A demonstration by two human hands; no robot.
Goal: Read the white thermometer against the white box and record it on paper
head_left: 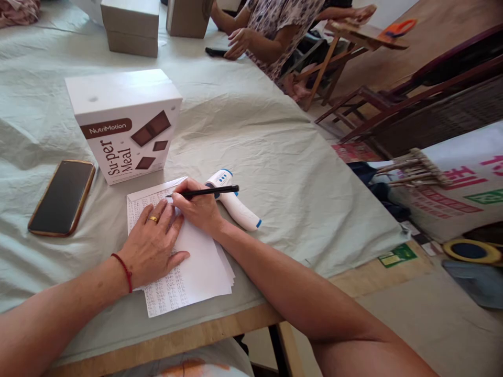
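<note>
Sheets of white paper (pixel 200 267) lie in a loose stack near the table's front edge, with columns of small handwriting down the left part. My left hand (pixel 153 243) rests flat on them, fingers spread, a ring on one finger and a red cord at the wrist. My right hand (pixel 196 207) grips a black pen (pixel 210 191), its tip at the upper part of the top sheet. Just beyond that hand is a white infrared thermometer (pixel 239 209) with blue trim, lying on its side. What the pen tip is marking is too small to read.
A white NutriMotion box (pixel 128 125) stands behind the papers, and a smartphone (pixel 62 198) lies to the left. Cardboard boxes (pixel 131 31) are at the back. Across the cloth-covered table (pixel 275 173), another person's hand (pixel 239 43) touches a dark phone. Chairs and sacks stand right.
</note>
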